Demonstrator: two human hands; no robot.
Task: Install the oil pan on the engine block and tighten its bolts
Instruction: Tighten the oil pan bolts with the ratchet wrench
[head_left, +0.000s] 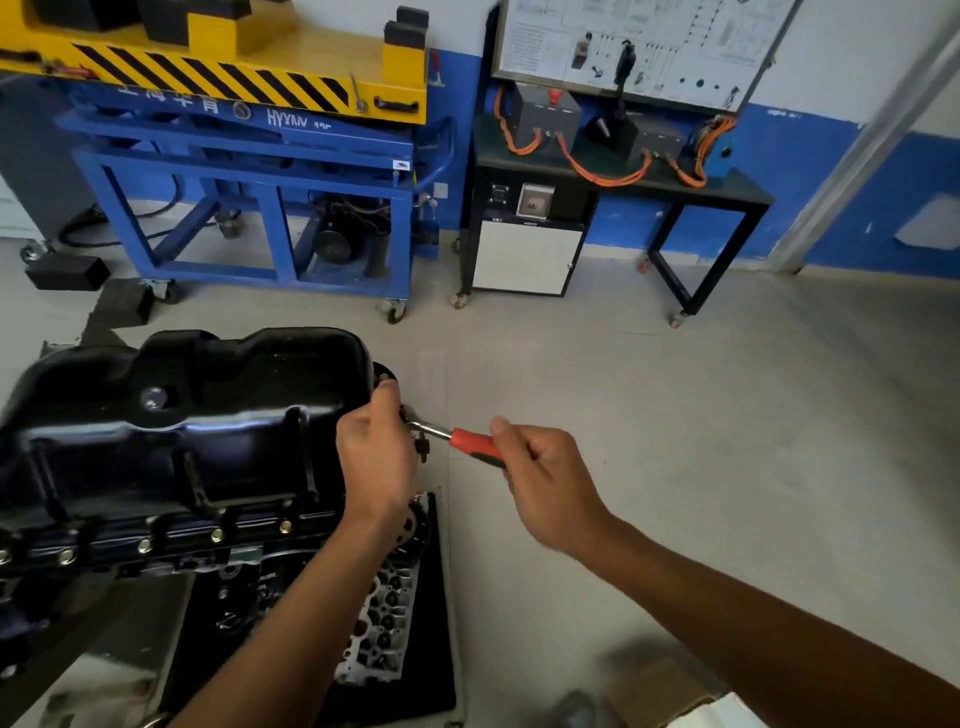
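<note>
Both hands are working at the right end of the black oil pan (197, 415). Left hand (376, 457) is curling its fingers over the head of a ratchet wrench (475, 446), right against the pan's edge, so the socket itself is hidden from me. Right hand (545, 478) is gripping the red handle, thumb lying along the top, with the chrome shank showing between the two hands.

The oil pan is sitting upside-up on the engine block (156, 551), its flange lying on the block's face. Brass-coloured bolts (215, 534) are standing in a row along the near flange; whether they are fully down I cannot tell.

Below the left forearm a cylinder head (379, 623) is lying on a black mat (436, 649) on the grey floor (675, 415). Against the far wall a blue lift cart (260, 171) with a yellow striped top is standing beside a black counter (748, 193) carrying boxes joined by orange cables (608, 179).
</note>
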